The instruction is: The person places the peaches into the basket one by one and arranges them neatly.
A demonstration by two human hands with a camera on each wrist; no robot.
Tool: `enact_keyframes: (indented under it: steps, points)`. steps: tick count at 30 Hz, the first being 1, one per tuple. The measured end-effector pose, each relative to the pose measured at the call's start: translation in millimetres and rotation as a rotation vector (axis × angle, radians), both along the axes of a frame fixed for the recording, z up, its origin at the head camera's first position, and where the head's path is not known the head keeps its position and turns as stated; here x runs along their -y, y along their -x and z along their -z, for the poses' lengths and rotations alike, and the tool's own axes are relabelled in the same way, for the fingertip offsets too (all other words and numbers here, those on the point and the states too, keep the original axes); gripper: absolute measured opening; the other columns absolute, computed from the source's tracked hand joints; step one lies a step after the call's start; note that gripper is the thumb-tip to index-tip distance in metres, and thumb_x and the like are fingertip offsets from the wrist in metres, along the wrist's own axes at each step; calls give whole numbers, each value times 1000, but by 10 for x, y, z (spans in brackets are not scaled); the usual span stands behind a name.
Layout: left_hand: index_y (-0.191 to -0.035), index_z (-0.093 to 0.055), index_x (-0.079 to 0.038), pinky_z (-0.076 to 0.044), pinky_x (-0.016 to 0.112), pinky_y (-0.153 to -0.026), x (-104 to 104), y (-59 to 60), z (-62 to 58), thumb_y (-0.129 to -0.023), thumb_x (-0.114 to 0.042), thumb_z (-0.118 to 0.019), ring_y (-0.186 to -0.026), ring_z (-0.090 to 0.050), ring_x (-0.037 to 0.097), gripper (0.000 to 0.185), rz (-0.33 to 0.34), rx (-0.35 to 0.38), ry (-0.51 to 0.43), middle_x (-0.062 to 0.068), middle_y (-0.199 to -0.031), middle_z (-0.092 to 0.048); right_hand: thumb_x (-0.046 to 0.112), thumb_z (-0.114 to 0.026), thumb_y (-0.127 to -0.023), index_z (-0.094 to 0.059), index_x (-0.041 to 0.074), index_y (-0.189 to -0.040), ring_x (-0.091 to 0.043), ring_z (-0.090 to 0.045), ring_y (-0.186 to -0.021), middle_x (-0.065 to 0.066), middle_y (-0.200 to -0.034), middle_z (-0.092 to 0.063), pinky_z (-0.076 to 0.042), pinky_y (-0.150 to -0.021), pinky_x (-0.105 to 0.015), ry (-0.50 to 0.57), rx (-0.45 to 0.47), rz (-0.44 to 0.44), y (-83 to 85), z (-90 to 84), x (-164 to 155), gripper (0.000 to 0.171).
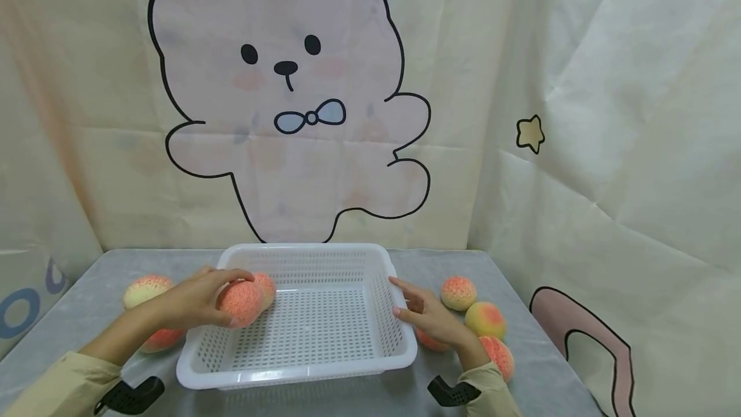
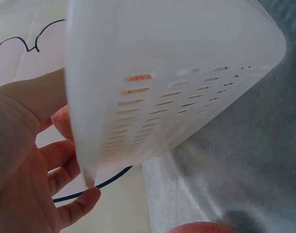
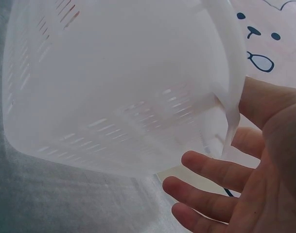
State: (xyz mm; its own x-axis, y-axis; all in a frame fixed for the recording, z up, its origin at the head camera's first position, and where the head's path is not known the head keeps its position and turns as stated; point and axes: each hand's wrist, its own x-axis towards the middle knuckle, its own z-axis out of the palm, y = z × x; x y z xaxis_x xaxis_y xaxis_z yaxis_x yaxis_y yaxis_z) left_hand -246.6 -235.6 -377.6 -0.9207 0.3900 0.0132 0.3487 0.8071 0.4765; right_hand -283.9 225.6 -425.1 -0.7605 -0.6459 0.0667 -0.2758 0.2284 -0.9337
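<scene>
A white perforated plastic basket (image 1: pixel 289 376) stands on the table in the head view. My left hand (image 1: pixel 193 298) reaches over its left rim and holds a pinkish-red peach (image 1: pixel 239 305) between thumb and fingers. Just behind that one, another peach (image 1: pixel 268 289) shows inside the basket, partly covered. In the left wrist view the held peach (image 2: pixel 62 124) is mostly hidden by the basket wall. My right hand (image 1: pixel 431 317) grips the basket's right rim. The right wrist view shows the thumb over the rim (image 3: pixel 237 73) and the other fingers spread along the outside.
Left of the basket lie a yellowish peach (image 1: pixel 145 288) and a redder peach (image 1: pixel 162 341), partly behind my forearm. Several peaches (image 1: pixel 485 320) lie to the right around my right wrist. A grey cloth (image 1: pixel 538 365) covers the table; a printed curtain (image 1: pixel 451 82) hangs behind.
</scene>
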Motion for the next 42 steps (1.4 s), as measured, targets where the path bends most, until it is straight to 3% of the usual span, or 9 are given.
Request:
enact_keyframes:
  steps: [5, 15, 25, 30, 38, 42]
  points:
    - [-137, -58, -22, -52, 51, -80, -1, -10, 32, -69, -34, -91, -112, -52, 28, 76, 16, -2, 20, 7, -129, -65, 15, -55, -104, -18, 0, -160, -51, -51, -132, -35, -153, -40, -57, -92, -32, 21, 1, -19, -7, 10, -1, 68]
    - [-130, -60, -27, -52, 52, -78, -3, -11, 56, -66, -32, -93, -122, -52, 37, 73, 27, 8, 18, 7, -123, -61, 17, -55, -104, -20, 4, -161, -48, -52, -133, -32, -156, -39, -58, -92, -33, -3, -7, 4, 3, 16, -2, 68]
    - [-125, -61, -27, -52, 57, -84, -31, -7, 158, -63, -32, -91, -115, -57, 35, 69, 92, 21, 35, 12, -124, -59, 18, -56, -104, -22, 6, -161, -47, -52, -133, -31, -155, -40, -57, -93, -32, -8, -13, 16, 14, 19, -11, 67]
    - [-127, -61, -27, -52, 59, -84, -16, -23, 164, -63, -33, -92, -115, -57, 36, 70, 91, 49, 35, 14, -127, -57, 18, -55, -104, -21, 6, -161, -46, -55, -130, -33, -154, -41, -58, -91, -32, 3, 5, 8, 8, 28, 5, 67]
    - [-115, -66, -26, -50, 56, -89, -17, -19, 171, -69, -31, -91, -121, -51, 35, 53, 126, 11, 21, -4, -109, -62, 19, -56, -104, -21, 6, -161, -46, -52, -133, -31, -156, -39, -58, -92, -32, -2, 1, 13, -10, -1, 26, 68]
    - [-116, -68, -23, -51, 59, -90, -28, -18, 175, -70, -30, -91, -120, -51, 36, 52, 103, 26, 13, 3, -115, -61, 19, -57, -104, -22, 6, -161, -46, -51, -135, -31, -156, -40, -57, -93, -32, -15, -2, 25, -12, -3, 23, 68]
